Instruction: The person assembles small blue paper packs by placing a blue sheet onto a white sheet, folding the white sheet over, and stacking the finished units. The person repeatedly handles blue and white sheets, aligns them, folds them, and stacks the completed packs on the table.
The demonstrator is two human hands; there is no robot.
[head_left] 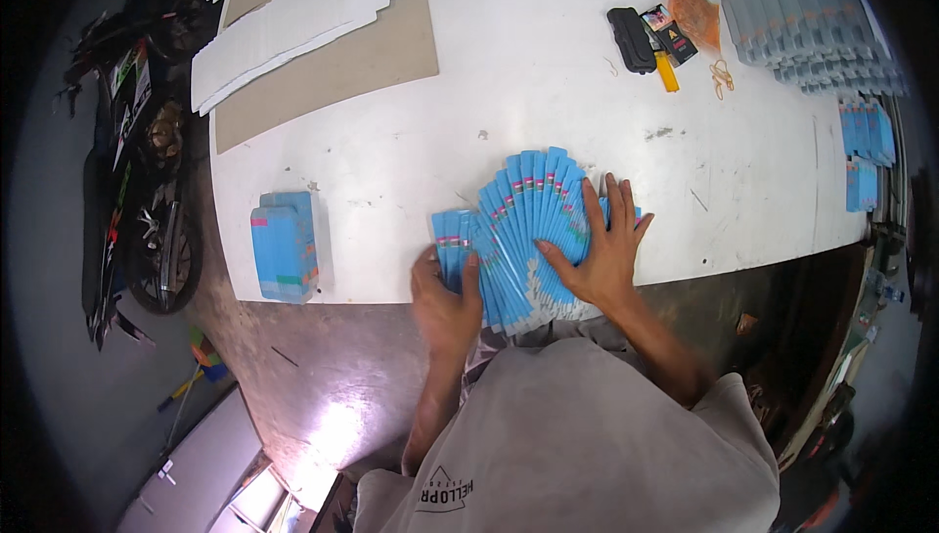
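Observation:
A fan of blue printed cardboard strips (528,205) spreads over the near edge of the white table, its lower tips overhanging the edge. At the fan's left end my left hand (447,298) grips several strips, thumb on top and fingers curled round their outer side. My right hand (608,254) lies over the fan's right end with fingers spread, pressing on the strips and partly hiding them. To the left, a neat stack of blue printed pieces (284,247) rests near the table's corner.
White sheets (303,29) lie on brown board (391,49) at the far left. A black case (633,41), a yellow lighter (667,71), an orange bag (696,15) and rubber bands (722,78) sit far right, near stacked bundles (807,15). A motorcycle (147,171) stands left.

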